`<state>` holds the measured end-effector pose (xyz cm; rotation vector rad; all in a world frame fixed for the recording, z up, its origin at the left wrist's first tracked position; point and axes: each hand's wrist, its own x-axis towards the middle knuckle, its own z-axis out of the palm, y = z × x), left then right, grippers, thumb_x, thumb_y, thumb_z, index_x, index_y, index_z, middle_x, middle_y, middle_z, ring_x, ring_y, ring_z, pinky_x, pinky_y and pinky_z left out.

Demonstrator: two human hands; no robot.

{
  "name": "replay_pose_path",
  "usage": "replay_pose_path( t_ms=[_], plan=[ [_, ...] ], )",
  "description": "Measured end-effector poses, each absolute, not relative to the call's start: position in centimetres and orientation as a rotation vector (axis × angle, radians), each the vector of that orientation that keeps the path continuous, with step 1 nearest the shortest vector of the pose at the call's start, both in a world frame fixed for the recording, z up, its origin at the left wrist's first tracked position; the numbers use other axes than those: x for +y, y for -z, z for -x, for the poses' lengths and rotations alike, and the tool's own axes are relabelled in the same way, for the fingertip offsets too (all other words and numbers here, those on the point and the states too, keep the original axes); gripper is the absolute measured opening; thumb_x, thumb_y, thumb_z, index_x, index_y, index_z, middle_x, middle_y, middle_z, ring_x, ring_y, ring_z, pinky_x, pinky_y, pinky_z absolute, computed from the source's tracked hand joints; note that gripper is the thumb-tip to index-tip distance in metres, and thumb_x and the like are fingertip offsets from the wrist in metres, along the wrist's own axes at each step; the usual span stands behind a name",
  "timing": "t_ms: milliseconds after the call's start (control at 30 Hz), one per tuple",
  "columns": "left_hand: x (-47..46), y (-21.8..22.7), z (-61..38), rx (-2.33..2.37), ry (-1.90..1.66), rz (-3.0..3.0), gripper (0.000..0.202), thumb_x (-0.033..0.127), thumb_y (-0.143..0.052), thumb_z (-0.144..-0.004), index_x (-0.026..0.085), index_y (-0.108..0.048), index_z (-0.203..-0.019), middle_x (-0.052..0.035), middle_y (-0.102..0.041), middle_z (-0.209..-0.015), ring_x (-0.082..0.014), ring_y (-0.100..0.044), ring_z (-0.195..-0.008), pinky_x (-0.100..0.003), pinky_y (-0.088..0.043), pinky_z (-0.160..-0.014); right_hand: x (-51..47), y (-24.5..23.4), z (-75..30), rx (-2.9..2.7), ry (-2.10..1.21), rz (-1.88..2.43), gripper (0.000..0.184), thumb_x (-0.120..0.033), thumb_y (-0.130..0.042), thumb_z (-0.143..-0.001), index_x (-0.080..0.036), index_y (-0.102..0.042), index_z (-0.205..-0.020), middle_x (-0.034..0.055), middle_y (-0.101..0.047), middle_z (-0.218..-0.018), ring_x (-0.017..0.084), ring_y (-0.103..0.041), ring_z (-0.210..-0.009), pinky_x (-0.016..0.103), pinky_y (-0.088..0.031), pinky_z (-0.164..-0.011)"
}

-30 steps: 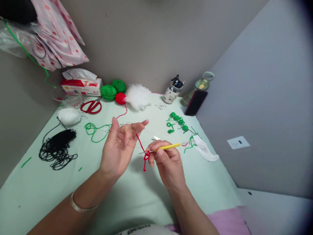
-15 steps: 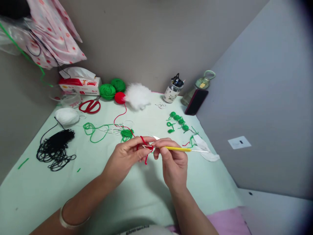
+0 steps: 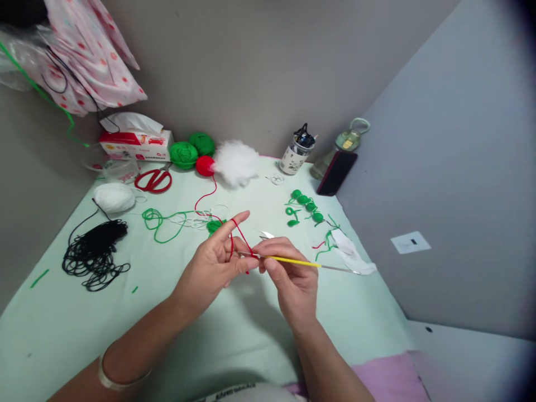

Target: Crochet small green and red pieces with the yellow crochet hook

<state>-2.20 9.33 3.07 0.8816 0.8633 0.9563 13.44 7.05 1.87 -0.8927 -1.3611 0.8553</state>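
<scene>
My left hand [image 3: 218,262] pinches red yarn [image 3: 242,231] between thumb and fingers, with its index finger stretched up and the strand looped over it. My right hand [image 3: 293,273] grips a crochet hook [image 3: 295,261] with a yellow handle; its metal tip meets the red yarn at the left fingertips, and a thin metal shaft sticks out to the right. From the left hand the strand runs back to a red yarn ball [image 3: 205,166]. Just behind the right fingers lie pointed metal blades [image 3: 267,235], partly hidden. The small stitches are mostly covered by my fingers.
Black yarn [image 3: 96,251], white yarn [image 3: 114,197] and red-handled scissors [image 3: 153,180] lie left. Green balls [image 3: 183,155], white stuffing [image 3: 237,163] and a tissue box [image 3: 136,144] stand behind. Small green crocheted pieces [image 3: 310,206], a phone [image 3: 337,172] and a pen jar [image 3: 295,153] are right.
My left index finger has risen and straightened, drawing the red strand up into a taut loop. The hook's handle end has tilted slightly downward, and my right hand has shifted a little left.
</scene>
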Motion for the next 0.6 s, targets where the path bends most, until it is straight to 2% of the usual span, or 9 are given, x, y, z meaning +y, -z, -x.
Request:
replay_pose_path(
  t_ms=[133, 300, 433, 500, 600],
  plan=[
    [9.2, -3.2, 2.0, 0.870, -0.971, -0.863, 0.082, 0.024, -0.083, -0.077, 0.027, -0.047, -0.150, 0.0050, -0.060, -0.072, -0.0067, -0.041, -0.054, -0.015, -0.033, -0.044, 7.0, -1.9, -13.5, -1.392, -0.777, 0.915, 0.018, -0.016, -0.062, -0.095, -0.026, -0.077, -0.101, 0.0054, -0.075, -0.094, 0.019, -0.068, -0.088, 0.033, -0.056, -0.069],
    [8.8, -2.7, 1.4, 0.900, -1.053, -0.765, 0.068, 0.027, -0.081, -0.081, 0.024, -0.054, -0.143, 0.0038, -0.062, -0.079, -0.0035, -0.037, -0.052, -0.015, -0.028, -0.044, 7.2, -1.7, -13.2, -1.314, -0.786, 0.921, 0.017, -0.017, -0.061, -0.095, -0.026, -0.075, -0.099, 0.0048, -0.075, -0.092, 0.018, -0.069, -0.079, 0.031, -0.057, -0.062],
    [8.1, -2.4, 0.7, 0.862, -1.116, -0.669, 0.061, 0.024, -0.079, -0.083, 0.027, -0.057, -0.140, 0.0071, -0.053, -0.072, -0.0020, -0.033, -0.050, -0.014, -0.025, -0.045, 6.8, -1.2, -13.2, -1.678, -0.370, 0.987, 0.033, -0.007, -0.057, -0.094, -0.028, -0.073, -0.112, 0.0072, -0.073, -0.106, 0.020, -0.069, -0.095, 0.036, -0.059, -0.080],
    [7.9, -2.4, 0.7, 0.798, -1.067, -0.580, 0.057, 0.024, -0.078, -0.085, 0.026, -0.059, -0.139, 0.0083, -0.047, -0.067, -0.0013, -0.028, -0.048, -0.014, -0.023, -0.045, 6.6, -1.0, -13.3, -1.794, -0.183, 0.981, 0.038, -0.004, -0.056, -0.093, -0.029, -0.073, -0.116, 0.0086, -0.071, -0.113, 0.021, -0.069, -0.099, 0.036, -0.058, -0.083],
    [8.1, -2.4, 1.3, 0.699, -0.949, -0.444, 0.047, 0.023, -0.077, -0.085, 0.020, -0.066, -0.132, 0.0089, -0.042, -0.064, -0.0005, -0.019, -0.046, -0.014, -0.022, -0.044, 6.8, -1.4, -13.7, -1.646, -0.345, 1.014, 0.031, -0.008, -0.058, -0.094, -0.028, -0.074, -0.110, 0.0067, -0.071, -0.101, 0.019, -0.069, -0.090, 0.034, -0.058, -0.076]
  ],
)
